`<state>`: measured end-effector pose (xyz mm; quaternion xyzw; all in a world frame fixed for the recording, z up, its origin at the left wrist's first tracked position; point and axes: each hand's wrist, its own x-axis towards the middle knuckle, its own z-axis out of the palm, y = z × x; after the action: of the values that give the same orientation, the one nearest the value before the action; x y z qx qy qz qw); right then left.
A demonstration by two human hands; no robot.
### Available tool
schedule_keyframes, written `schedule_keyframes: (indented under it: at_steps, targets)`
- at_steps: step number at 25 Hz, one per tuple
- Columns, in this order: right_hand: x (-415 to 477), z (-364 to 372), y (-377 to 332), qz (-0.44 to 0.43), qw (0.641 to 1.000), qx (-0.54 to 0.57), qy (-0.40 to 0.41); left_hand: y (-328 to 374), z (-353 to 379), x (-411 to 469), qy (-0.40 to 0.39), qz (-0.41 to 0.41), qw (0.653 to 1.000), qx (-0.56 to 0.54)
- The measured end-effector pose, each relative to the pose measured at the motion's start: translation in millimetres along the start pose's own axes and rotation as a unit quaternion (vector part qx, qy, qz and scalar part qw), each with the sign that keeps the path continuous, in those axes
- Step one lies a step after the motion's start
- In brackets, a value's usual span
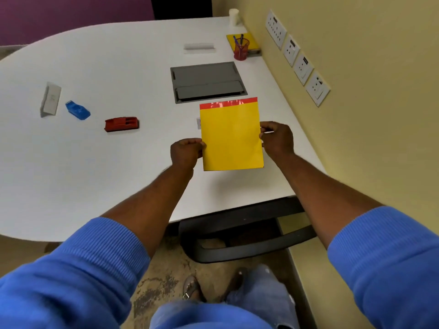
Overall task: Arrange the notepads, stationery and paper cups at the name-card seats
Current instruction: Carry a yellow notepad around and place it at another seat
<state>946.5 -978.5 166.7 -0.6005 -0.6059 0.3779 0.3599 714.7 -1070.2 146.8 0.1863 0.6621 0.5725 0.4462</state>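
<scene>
White table [107, 162], red pen cup [241, 51] holding pens [238, 40], hands gripping yellow notepad [231, 136]

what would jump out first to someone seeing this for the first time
The bright yellow notepad with a red top strip, held by its side edges between the left hand and right hand above the white table. Next, the red stapler and blue stapler lying apart on the left, and the red pen cup by the wall.

Yellow notepad [231, 138], red top strip; white table [95, 162]; blue sleeves [95, 252]; red pen cup [241, 52].
</scene>
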Motion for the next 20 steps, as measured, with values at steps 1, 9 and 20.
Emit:
schedule_keyframes:
  at_steps: [1, 9, 20]
  targets:
    - [2, -1, 4, 0.000, 1.000, 0.001, -0.003, -2, 3, -1, 0.006, 0.003, 1.000, -0.001]
    - [68, -20, 21, -0.053, 0.997, -0.026, -0.051, 2, 62, 8, 0.079, 0.019, 0.997, 0.007]
    - [131, -45, 64, -0.047, 0.992, -0.117, -0.031, -30, 135, 54, 0.070, 0.004, 0.993, 0.094]
